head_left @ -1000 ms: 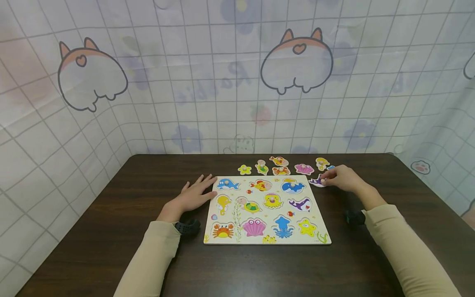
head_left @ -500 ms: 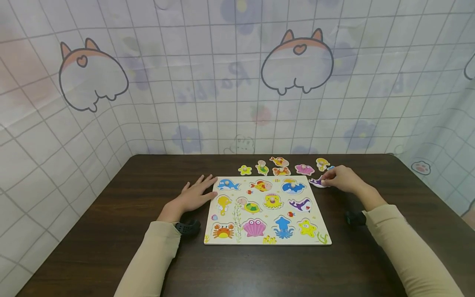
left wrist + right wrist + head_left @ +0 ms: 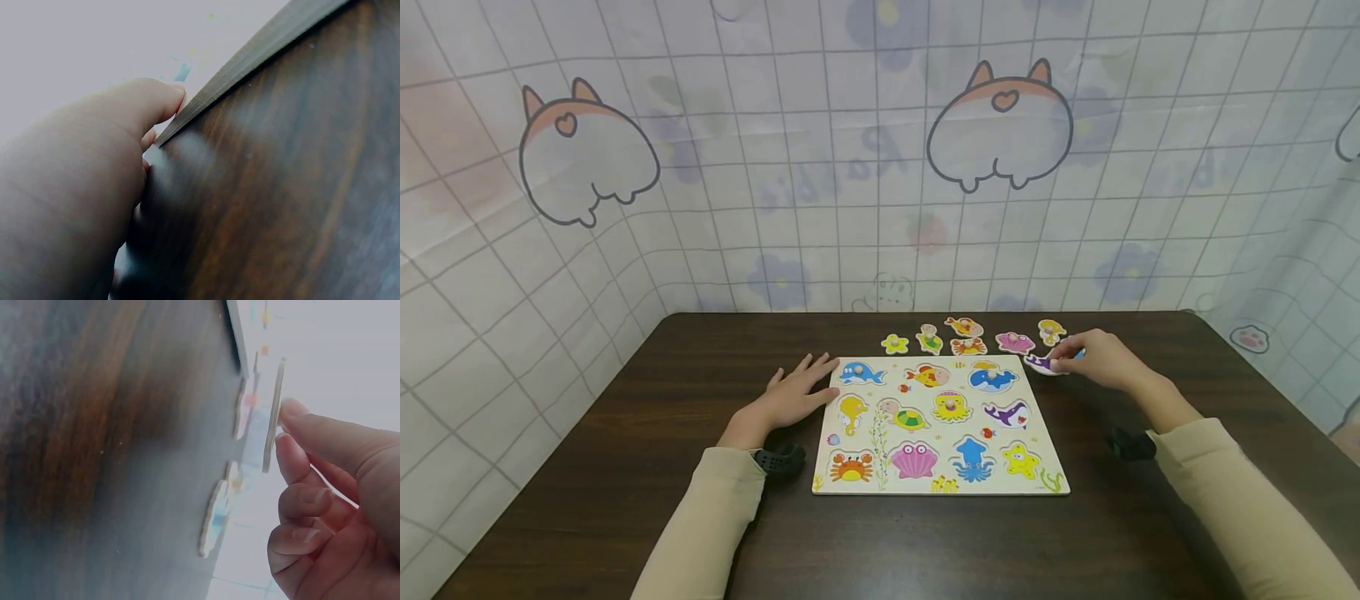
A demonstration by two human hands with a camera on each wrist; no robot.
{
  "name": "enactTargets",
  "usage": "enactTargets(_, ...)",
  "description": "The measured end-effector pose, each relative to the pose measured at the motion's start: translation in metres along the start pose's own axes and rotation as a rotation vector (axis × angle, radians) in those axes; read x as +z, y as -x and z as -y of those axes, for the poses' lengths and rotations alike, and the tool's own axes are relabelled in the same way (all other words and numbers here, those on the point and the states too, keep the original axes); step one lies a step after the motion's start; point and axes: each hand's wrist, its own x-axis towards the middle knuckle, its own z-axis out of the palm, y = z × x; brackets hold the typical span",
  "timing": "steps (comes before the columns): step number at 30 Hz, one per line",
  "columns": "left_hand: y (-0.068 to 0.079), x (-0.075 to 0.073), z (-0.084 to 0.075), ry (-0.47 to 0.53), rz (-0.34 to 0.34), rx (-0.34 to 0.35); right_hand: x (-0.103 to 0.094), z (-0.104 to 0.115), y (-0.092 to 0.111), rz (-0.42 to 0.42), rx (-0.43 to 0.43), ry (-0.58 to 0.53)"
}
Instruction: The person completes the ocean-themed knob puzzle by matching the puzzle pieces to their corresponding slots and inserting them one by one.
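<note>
My right hand [image 3: 1099, 360], beyond the board's upper right corner, pinches a purple-and-white whale puzzle piece [image 3: 1040, 365] between thumb and fingertips. In the right wrist view this piece [image 3: 274, 419] shows edge-on, clear of the tabletop. The flat puzzle board [image 3: 1047, 454] lies in front of me, printed with sea animals in shaped recesses. Spread fingers of my left hand [image 3: 790, 398] rest at its upper left edge, the thumb touching the rim. Knobbed pieces sit in the board: a blue dolphin [image 3: 861, 372], a blue whale [image 3: 992, 377] and a yellow octopus [image 3: 951, 406].
Behind the board lie loose pieces: a starfish [image 3: 894, 343], a turtle [image 3: 929, 339], a fish [image 3: 965, 326], a crab [image 3: 968, 346], a pink shell [image 3: 1015, 342] and a seahorse [image 3: 1051, 332]. A blue piece [image 3: 215, 519] lies by my right hand. A patterned cloth [image 3: 850, 233] hangs behind the table.
My right hand has lifted the purple whale piece slightly and shifted a little, uncovering more of the blue piece behind it. The left hand and the board have stayed put.
</note>
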Motion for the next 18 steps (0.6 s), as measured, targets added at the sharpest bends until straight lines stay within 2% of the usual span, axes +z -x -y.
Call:
enactTargets(6,0.0,0.0,-0.001,0.002,0.001,-0.002,-0.001,0.011,0.008,0.001,-0.022,-0.016)
enactTargets(18,0.001,-0.001,-0.002,0.005,0.001,-0.002,0.001,0.035,0.02,0.056,-0.064,-0.036)
